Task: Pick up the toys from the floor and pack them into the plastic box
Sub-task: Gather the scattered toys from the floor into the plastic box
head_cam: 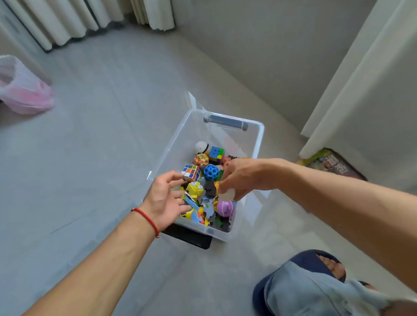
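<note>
A clear plastic box (259, 138) stands on the grey floor, filled with several toys: a Rubik's cube (191, 172), a blue holed ball (211, 172), a purple ball (226, 208), a yellow figure (194, 189) and flat puzzle pieces. My left hand (164, 199) hovers over the box's left rim with fingers spread, holding nothing. Over the toys from the right, my right hand (242, 178) has its fingers curled around a small pale white toy (226, 194), which is blurred and partly hidden.
A pink plastic bag (23, 90) lies at the far left. A colourful printed box (332, 163) leans by the wall at right. A black lid (190, 238) sits under the box's near end. My slippered foot (317, 268) is at the lower right. Curtains hang behind.
</note>
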A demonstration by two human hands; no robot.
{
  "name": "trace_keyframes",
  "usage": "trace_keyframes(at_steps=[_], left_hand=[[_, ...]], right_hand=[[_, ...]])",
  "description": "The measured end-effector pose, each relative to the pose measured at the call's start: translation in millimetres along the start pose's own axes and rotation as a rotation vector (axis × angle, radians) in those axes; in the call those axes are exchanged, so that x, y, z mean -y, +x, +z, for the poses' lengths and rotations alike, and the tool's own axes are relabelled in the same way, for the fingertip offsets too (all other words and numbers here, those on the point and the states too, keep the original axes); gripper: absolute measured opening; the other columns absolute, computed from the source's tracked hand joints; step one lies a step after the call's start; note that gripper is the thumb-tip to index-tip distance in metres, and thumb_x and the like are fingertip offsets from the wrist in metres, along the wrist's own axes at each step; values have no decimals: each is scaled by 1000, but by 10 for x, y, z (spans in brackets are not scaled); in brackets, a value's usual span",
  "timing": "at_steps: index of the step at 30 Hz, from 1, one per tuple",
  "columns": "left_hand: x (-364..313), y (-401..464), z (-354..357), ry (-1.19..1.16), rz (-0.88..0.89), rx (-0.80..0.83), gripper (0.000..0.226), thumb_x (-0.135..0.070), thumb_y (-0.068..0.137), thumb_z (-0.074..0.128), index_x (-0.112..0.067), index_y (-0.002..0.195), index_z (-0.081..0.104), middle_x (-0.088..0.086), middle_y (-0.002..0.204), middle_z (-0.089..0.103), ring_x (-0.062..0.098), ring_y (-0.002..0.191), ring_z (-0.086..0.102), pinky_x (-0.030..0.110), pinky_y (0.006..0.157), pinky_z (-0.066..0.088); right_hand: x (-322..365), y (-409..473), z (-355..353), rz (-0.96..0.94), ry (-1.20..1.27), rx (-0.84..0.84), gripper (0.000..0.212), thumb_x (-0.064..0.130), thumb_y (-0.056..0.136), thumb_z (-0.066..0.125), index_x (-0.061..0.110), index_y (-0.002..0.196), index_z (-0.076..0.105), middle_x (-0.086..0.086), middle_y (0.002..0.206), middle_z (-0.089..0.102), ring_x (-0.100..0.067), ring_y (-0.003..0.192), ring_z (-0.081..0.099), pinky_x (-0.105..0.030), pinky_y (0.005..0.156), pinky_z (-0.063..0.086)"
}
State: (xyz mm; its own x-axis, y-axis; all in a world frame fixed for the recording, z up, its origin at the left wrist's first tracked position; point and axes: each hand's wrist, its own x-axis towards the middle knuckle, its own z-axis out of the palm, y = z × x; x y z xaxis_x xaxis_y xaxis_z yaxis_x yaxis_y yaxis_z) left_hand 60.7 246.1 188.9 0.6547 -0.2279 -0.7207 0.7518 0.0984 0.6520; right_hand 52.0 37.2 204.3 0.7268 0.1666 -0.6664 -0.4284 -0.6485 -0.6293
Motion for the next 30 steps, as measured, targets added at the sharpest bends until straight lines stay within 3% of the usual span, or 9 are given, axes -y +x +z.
trace_keyframes(at_steps=[4, 8, 11, 16, 20, 22, 25, 27, 30], left_hand=[[97, 50, 136, 147, 68, -59, 21, -19, 90, 55, -8, 107, 61, 20, 119, 57, 36, 111, 58, 53, 107, 40], [375, 76, 617, 314, 213, -6, 24, -7, 95, 49, -8, 113, 65, 10, 102, 61, 23, 98, 57, 44, 94, 51], [708, 63, 1146, 453, 241, 159, 23, -3, 93, 50, -11, 103, 68, 12, 106, 65, 22, 100, 60, 43, 92, 53], [1515, 90, 2218, 718, 201, 415, 21, -6, 93, 53, -18, 100, 69, 6, 109, 67, 16, 102, 61, 38, 89, 56], [2068, 244, 2882, 893, 159, 525, 24, -6, 94, 50, -17, 107, 67, 0, 107, 66, 9, 99, 60, 39, 92, 54], [2311, 375, 3135, 959, 151, 559, 27, -7, 93, 50, -19, 110, 67, -4, 108, 66, 8, 102, 60, 35, 90, 54], [2621, 595, 3468, 1039, 175, 613, 30, -5, 92, 51, -20, 115, 66, -6, 116, 64, 10, 105, 60, 23, 77, 53], [2797, 752, 3682, 1092, 203, 650, 33, -4, 92, 53, -19, 118, 66, -6, 119, 64, 6, 101, 59, 15, 70, 47], [3033, 1003, 3951, 1138, 223, 684, 35, -6, 91, 54, -23, 120, 65, -7, 123, 62, -5, 95, 57, 16, 73, 47]], right_hand=[[-162, -254, -190, -17, -31, -83, 28, 23, 92, 61, 9, 115, 68, -10, 108, 68, -24, 98, 66, -47, 88, 59], [-834, -856, -517, 46, 83, -284, 22, 18, 97, 56, 9, 112, 69, -11, 104, 71, -25, 96, 71, -41, 83, 62], [-1717, -1283, -601, 248, 43, -341, 21, 18, 95, 55, 9, 107, 69, -11, 100, 73, -24, 88, 72, -37, 75, 63], [-3338, -2008, -260, 665, 87, -230, 21, 26, 97, 56, 14, 113, 64, -7, 106, 66, -21, 90, 68, -35, 70, 61], [-4190, -2121, 154, 820, 115, -334, 42, 31, 96, 55, 17, 135, 55, -7, 127, 61, -27, 110, 63, -39, 91, 56], [-4506, -2101, 304, 838, 171, -445, 55, 31, 96, 54, 19, 148, 41, -10, 144, 52, -29, 128, 51, -37, 105, 45], [-4901, -2053, 364, 776, 268, -631, 65, 23, 96, 56, 21, 155, 30, -14, 152, 42, -31, 136, 43, -35, 107, 38], [-5151, -1999, 276, 662, 279, -763, 68, 17, 96, 56, 24, 157, 27, -10, 158, 34, -28, 142, 37, -33, 113, 32], [-5462, -1857, 69, 496, 317, -852, 74, 4, 95, 50, 26, 159, 21, 0, 166, 17, -19, 150, 21, -28, 122, 18]])
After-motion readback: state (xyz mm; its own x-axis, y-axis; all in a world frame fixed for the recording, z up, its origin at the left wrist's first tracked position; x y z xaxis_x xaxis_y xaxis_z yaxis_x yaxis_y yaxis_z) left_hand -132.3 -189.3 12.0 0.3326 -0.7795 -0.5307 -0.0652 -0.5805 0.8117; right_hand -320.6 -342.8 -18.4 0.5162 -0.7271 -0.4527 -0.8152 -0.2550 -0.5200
